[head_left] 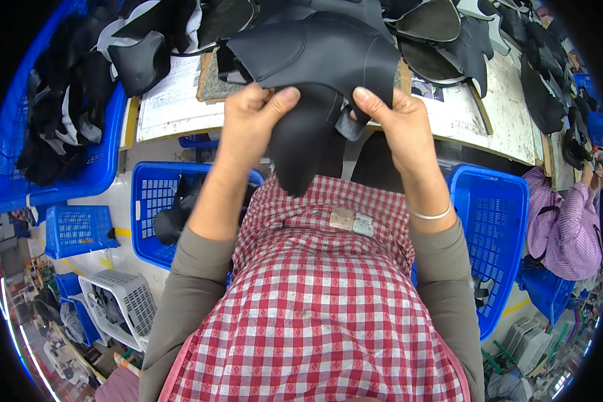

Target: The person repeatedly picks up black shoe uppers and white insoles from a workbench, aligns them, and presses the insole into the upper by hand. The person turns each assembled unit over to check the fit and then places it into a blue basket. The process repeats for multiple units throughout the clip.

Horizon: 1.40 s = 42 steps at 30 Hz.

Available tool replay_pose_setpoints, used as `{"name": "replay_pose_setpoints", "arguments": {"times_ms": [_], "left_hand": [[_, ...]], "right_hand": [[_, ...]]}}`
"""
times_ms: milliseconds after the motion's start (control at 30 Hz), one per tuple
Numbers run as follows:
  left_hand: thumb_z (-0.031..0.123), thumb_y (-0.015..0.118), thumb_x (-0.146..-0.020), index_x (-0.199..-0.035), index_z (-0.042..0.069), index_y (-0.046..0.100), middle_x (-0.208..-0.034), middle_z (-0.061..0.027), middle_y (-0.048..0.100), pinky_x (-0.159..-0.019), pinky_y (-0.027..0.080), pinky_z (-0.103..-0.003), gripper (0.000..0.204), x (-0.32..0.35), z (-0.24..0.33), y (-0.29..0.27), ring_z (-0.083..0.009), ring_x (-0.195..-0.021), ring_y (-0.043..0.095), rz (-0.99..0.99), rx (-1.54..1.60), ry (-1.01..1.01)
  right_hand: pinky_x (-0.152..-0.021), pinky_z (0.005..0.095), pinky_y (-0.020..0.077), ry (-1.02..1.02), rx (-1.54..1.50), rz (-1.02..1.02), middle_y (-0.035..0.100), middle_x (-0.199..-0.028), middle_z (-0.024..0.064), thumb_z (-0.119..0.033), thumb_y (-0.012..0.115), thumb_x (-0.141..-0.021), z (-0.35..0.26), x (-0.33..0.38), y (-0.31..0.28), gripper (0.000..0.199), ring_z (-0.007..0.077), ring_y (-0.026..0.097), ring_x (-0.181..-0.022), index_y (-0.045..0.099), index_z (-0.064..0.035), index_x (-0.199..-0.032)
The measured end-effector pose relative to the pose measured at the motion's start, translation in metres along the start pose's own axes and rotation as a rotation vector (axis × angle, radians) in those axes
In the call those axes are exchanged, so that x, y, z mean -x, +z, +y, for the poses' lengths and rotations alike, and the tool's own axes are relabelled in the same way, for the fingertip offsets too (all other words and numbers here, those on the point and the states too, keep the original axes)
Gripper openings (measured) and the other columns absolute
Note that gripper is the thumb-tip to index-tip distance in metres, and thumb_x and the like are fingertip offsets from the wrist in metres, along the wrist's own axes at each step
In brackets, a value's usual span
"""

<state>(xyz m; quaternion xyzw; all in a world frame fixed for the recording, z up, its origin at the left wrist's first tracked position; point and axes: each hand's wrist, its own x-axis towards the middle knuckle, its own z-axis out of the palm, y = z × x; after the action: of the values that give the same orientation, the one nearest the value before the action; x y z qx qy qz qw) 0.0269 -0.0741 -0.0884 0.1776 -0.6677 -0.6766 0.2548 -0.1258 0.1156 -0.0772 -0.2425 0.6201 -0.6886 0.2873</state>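
Between my two hands hangs a black stitched shoe upper [315, 57], raised over the near edge of the work table [174, 110]. My left hand [256, 117] is closed on its left edge, thumb on top. On the right edge, my right hand [396, 120] grips it the same way, thumb pressing down. A long dark flap of the piece drops below my left hand toward my checked apron. Near my right thumb a small greyish, shiny part [348, 126] shows in the opening. My fingers underneath are mostly hidden by the material.
More black uppers [429, 40] lie piled along the back of the table. A blue crate [80, 167] full of dark pieces stands at the left. Blue baskets [492, 194] sit below the table on both sides. At the far right is another person in a purple sleeve [569, 228].
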Motion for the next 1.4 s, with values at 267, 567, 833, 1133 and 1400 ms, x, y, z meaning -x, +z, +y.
{"name": "replay_pose_setpoints", "arguments": {"times_ms": [267,567,833,1133,1400], "left_hand": [[0.021,0.064,-0.105,-0.118,-0.001,0.075,-0.096,-0.0076,0.076,-0.081,0.057,-0.029,0.027,0.015,0.05,-0.103,-0.0137,-0.087,0.071,0.244,-0.278,0.145],[0.062,0.053,-0.105,-0.116,-0.007,0.073,-0.095,-0.0164,0.078,-0.078,0.063,-0.031,0.073,0.068,-0.002,-0.017,-0.022,-0.088,0.077,-0.877,-0.707,-0.534],[0.003,0.082,-0.082,-0.121,-0.001,0.059,-0.096,-0.0134,0.074,-0.077,0.058,-0.039,0.046,0.094,-0.054,0.011,-0.0237,-0.094,0.074,-0.707,-0.407,-0.173],[0.006,0.072,-0.093,-0.129,0.002,0.066,-0.114,-0.0082,0.072,-0.094,0.056,-0.037,0.036,0.047,-0.003,0.028,-0.0231,-0.108,0.07,-0.763,-0.516,-0.017],[0.0,0.069,-0.096,-0.113,-0.001,0.075,-0.095,-0.0018,0.075,-0.081,0.053,-0.027,0.019,0.05,-0.036,0.052,-0.0066,-0.086,0.064,-0.957,-0.278,-0.543]], "right_hand": [[-0.063,0.0356,0.051,-0.956,1.06,-0.5,0.064,-0.068,0.0038,-0.024,0.079,-0.077,-0.084,0.044,-0.017,0.017,0.0232,0.065,-0.07,0.07,-0.0086,-0.077],[-0.076,0.0307,0.0453,-1.114,1.432,-0.689,0.061,-0.065,0.0004,-0.017,0.07,-0.071,-0.042,0.105,-0.005,0.009,0.017,0.06,-0.072,0.065,-0.0112,-0.065],[-0.073,0.0307,0.0442,-0.983,1.342,-0.521,0.063,-0.064,0.0003,-0.015,0.074,-0.071,-0.01,0.117,-0.014,0.005,0.0154,0.06,-0.069,0.072,-0.0106,-0.073],[-0.071,0.0313,0.0442,-0.853,1.367,-0.388,0.063,-0.065,-0.0005,-0.014,0.074,-0.071,0.01,0.13,-0.017,0.006,0.0159,0.06,-0.069,0.073,-0.0106,-0.076],[-0.066,0.0317,0.0539,0.154,0.714,-0.153,0.078,-0.085,0.0107,-0.026,0.09,-0.081,0.022,0.136,-0.023,0.032,0.0205,0.072,-0.068,0.074,-0.0055,-0.1]]}}
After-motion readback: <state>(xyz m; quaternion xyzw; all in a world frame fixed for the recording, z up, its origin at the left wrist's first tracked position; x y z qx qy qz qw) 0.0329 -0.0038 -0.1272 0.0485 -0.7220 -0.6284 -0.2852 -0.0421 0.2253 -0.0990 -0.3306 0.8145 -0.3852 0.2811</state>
